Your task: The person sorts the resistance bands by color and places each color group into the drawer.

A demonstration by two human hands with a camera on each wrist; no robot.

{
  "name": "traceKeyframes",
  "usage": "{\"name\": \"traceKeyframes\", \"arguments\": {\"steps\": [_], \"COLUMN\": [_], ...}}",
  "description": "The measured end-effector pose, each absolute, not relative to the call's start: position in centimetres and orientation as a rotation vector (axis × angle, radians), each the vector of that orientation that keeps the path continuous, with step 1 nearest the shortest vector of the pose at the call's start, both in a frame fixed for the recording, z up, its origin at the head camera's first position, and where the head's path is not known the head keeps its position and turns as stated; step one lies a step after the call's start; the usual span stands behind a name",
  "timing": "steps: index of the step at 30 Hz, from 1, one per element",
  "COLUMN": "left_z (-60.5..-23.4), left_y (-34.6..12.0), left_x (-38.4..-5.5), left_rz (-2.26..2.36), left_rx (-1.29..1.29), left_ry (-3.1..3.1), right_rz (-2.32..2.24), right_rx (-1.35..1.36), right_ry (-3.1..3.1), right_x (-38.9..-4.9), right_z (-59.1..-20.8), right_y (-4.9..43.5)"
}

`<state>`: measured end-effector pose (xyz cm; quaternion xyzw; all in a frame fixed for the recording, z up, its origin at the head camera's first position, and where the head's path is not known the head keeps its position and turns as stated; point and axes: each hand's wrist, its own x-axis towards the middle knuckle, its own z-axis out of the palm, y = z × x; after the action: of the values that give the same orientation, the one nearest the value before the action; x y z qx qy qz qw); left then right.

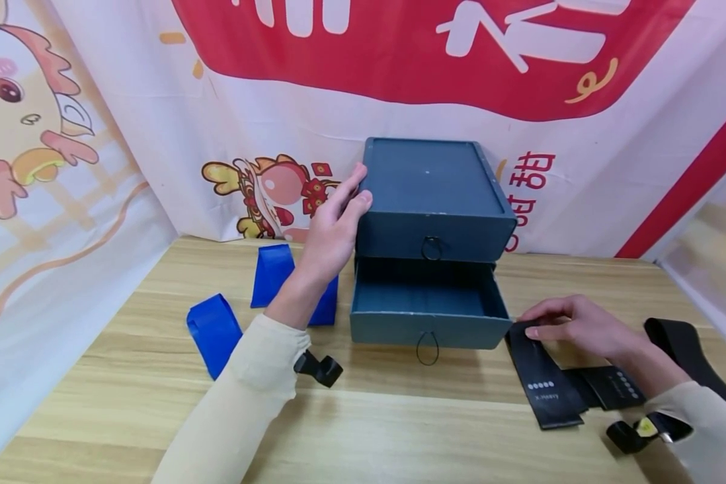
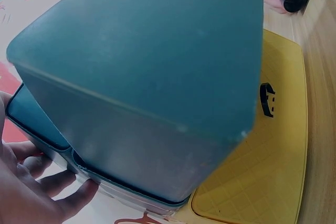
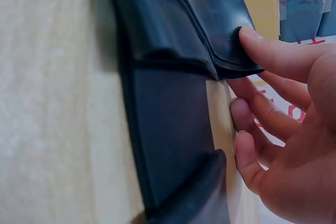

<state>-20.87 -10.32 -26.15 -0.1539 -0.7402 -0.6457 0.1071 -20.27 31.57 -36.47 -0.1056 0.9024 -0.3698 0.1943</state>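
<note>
A dark blue two-drawer box point(image 1: 433, 178) stands against the back cloth. Its lower drawer point(image 1: 429, 329) is pulled out; the upper is closed. My left hand point(image 1: 331, 235) rests with extended fingers on the box's upper left side; its fingers point(image 2: 76, 200) touch a teal edge in the left wrist view. My right hand point(image 1: 587, 329), right of the drawer, pinches the far end of a flat black resistance band point(image 1: 544, 390) with white print. In the right wrist view, the thumb point(image 3: 262, 45) lies on the band point(image 3: 220, 19), fingers beneath or behind it.
Blue loop bands point(image 1: 214, 333) lie on the wooden table point(image 1: 399, 430) left of the box, partly behind the left arm. More black bands point(image 1: 611, 388) lie under and beside the right arm. A yellow panel point(image 2: 278, 156) with a black handle shows in the left wrist view.
</note>
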Motion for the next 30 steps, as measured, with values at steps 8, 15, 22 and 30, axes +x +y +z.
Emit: {"name": "traceKeyframes", "arguments": {"steps": [8,15,22,30], "left_z": [-26.3,-26.3,-26.2,-26.2], "left_y": [-10.0,-9.9,-10.1,-10.3], "left_x": [-21.0,-20.9,-21.0,-21.2], "left_rz": [-1.905,-1.911,-1.899,-1.896], "left_rx": [-0.465,-0.462,-0.445,-0.443], "left_ry": [-2.176,-2.169,-2.179,-2.191], "right_rz": [-1.078,-1.106,-1.184,-1.316], "right_rx": [-0.265,-0.232,-0.335,-0.369], "right_ry": [2.647,2.723,2.857,2.948], "right_x": [-19.3,-18.3,-17.5,-17.2], "right_z": [-35.9,-34.1,-32.4,-30.5], "right_y": [31.7,31.5,31.3,29.7]}}
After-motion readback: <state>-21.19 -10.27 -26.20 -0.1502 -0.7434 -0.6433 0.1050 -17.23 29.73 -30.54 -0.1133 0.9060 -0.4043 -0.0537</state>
